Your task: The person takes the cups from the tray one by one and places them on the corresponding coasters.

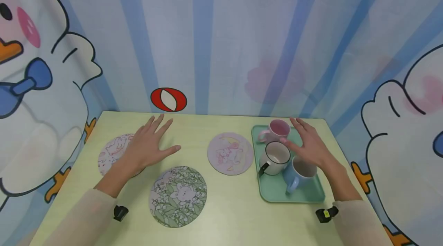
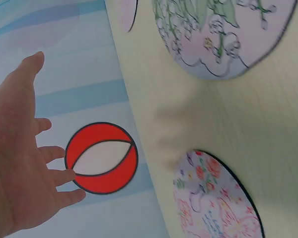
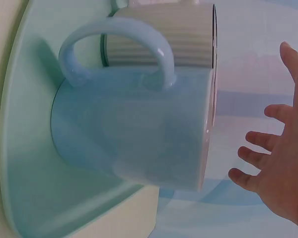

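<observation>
My left hand (image 1: 149, 144) hovers with fingers spread over the left side of the table, partly covering a pink-patterned round mat (image 1: 115, 149). Just below it lies a green floral round mat (image 1: 178, 196) with a white animal drawn on it. My right hand (image 1: 308, 142), fingers spread too, is above the right part of a mint-green tray (image 1: 290, 196). Three mugs stand upright on that tray: a pink mug (image 1: 278, 130) at the back, a white mug (image 1: 275, 158) with a dark rim, and a blue mug (image 3: 134, 124) at the front. Both hands hold nothing.
A lilac round mat (image 1: 230, 153) lies between the left hand and the tray. The pale yellow table (image 1: 235, 215) ends at a striped curtain (image 1: 221, 46) with cartoon ducks, which hangs behind it and at both sides.
</observation>
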Tool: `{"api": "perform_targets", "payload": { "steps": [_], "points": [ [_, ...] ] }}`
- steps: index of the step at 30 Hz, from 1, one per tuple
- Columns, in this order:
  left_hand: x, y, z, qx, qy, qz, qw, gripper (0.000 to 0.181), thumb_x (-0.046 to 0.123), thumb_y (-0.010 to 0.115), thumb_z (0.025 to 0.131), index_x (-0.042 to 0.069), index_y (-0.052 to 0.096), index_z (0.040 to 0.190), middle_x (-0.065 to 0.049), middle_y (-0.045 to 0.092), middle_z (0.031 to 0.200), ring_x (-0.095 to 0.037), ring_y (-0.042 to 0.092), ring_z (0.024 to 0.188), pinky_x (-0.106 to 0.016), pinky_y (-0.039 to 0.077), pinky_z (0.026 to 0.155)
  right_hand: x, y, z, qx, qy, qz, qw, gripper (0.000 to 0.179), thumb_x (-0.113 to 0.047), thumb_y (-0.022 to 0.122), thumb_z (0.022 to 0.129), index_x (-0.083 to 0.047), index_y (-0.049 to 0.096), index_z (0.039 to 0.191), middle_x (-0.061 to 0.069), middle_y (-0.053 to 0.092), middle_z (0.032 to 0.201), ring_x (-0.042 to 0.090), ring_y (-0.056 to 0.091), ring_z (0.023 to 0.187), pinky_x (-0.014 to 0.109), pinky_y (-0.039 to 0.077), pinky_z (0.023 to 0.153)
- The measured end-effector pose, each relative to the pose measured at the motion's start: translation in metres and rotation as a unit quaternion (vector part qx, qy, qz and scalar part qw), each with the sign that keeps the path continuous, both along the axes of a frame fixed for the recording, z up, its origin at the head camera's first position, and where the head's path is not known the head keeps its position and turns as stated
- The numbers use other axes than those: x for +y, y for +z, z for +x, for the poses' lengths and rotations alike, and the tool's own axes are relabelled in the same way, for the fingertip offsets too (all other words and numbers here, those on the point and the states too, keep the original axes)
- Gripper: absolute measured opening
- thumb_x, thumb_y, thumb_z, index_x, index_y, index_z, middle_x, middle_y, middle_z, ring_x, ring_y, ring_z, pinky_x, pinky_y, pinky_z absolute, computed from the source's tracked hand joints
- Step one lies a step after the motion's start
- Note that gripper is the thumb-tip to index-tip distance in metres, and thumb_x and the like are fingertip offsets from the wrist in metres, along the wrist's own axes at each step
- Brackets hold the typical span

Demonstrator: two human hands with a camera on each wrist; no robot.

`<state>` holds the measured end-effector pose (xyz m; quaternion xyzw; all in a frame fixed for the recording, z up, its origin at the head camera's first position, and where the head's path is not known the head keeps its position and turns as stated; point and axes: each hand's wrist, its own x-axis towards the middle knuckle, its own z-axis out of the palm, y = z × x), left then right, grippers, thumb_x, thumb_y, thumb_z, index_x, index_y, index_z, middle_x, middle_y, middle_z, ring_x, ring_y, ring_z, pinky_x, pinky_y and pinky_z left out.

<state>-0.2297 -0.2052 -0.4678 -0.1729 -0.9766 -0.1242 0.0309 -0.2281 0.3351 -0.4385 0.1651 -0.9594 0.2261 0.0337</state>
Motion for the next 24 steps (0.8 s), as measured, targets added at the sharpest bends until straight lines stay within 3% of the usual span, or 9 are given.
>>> {"api": "perform_targets", "payload": {
  "steps": [13, 24],
  "points": [
    [-0.054, -0.016, 0.016, -0.014, 0.042, -0.017, 0.9989, 0.103, 0.078, 0.053, 0.096, 0.01, 0.028, 0.168, -0.028, 0.018, 0.172, -0.057, 0.019, 0.154, -0.08, 0.027, 0.112, 0.035, -0.012, -0.006, -0.025, -0.022, -0.006, 0.9994, 0.077, -0.044, 0.054, 0.109, -0.004, 0.023, 0.168, 0.037, 0.029, 0.162, 0.059, 0.03, 0.147, 0.079, 0.028, 0.111],
    [-0.082, -0.027, 0.029, -0.024, 0.07, -0.033, 0.9967, 0.103, 0.075, 0.057, 0.095, 0.003, 0.033, 0.164, -0.034, 0.024, 0.167, -0.061, 0.024, 0.149, -0.082, 0.03, 0.108, 0.058, -0.03, -0.005, -0.036, -0.045, -0.012, 0.9983, 0.075, -0.043, 0.052, 0.111, -0.002, 0.024, 0.167, 0.039, 0.039, 0.152, 0.056, 0.047, 0.132, 0.074, 0.041, 0.103]
  ]
}}
